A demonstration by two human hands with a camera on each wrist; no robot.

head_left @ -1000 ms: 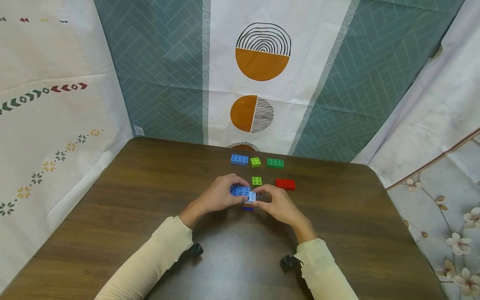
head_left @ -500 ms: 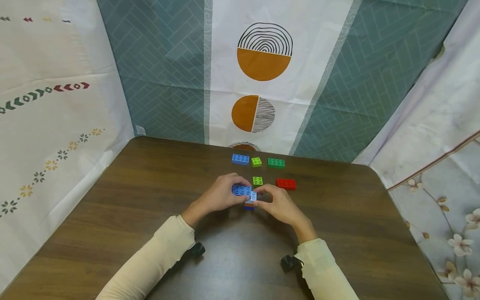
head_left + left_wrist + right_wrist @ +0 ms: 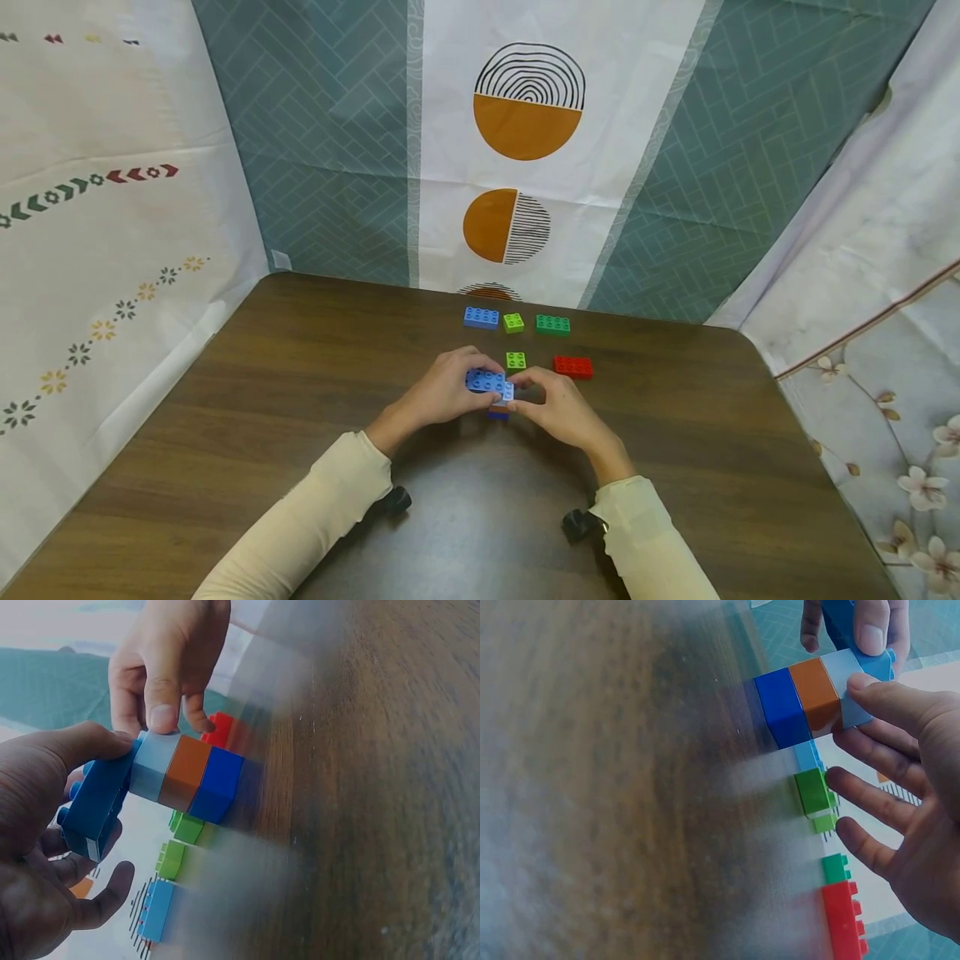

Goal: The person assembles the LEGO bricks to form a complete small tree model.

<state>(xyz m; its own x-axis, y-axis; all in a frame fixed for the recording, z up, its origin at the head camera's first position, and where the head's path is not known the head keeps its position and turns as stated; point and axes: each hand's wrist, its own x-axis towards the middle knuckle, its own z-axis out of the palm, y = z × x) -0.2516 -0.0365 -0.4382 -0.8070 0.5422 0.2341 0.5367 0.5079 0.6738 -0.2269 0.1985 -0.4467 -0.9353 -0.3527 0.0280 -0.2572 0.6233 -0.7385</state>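
Observation:
Midway along the table rises a small stack: a dark blue brick (image 3: 217,784) at the bottom, an orange brick (image 3: 185,774) on it, then a light blue brick (image 3: 155,766). My left hand (image 3: 444,388) grips a long blue brick (image 3: 486,381) between thumb and fingers. One end of that brick lies over the stack's top, and the rest juts out to the left. Whether its studs are pressed fully home, I cannot tell. From the right, my right hand (image 3: 561,408) pinches the light blue brick with thumb and index finger, its other fingers spread.
Behind the stack lie a lime green brick (image 3: 515,361) and a red brick (image 3: 573,367). Farther back are another blue brick (image 3: 481,317), a second lime brick (image 3: 513,322) and a green brick (image 3: 552,324). Patterned cloths hang beyond the wooden table (image 3: 315,358).
The left hand has brought the long blue brick slightly to the right, so it now covers more of the light blue brick. My right hand has kept its hold there.

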